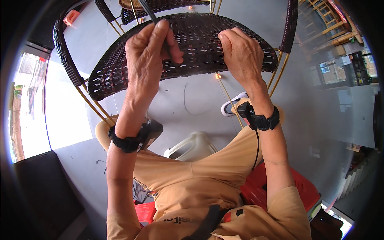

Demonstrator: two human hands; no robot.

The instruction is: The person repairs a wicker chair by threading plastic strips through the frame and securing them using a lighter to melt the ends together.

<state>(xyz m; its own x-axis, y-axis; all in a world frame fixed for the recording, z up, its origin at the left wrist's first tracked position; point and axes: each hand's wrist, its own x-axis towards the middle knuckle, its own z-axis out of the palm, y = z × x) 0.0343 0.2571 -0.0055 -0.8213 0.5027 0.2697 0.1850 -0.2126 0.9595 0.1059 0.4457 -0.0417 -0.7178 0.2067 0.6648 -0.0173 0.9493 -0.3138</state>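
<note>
Your left hand [148, 48] grips a dark rod [148, 10] over the woven seat [196, 38]. Your right hand [245, 56] is curled at the seat's right part; whether it pinches anything, I cannot tell. The seat lies before you, between dark armrests [64, 44]; beneath you is a red stool [294, 185].

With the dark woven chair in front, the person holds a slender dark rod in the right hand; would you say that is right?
Not quite: the head view shows the slender dark rod in the left hand, with the dark woven chair in front.
</note>
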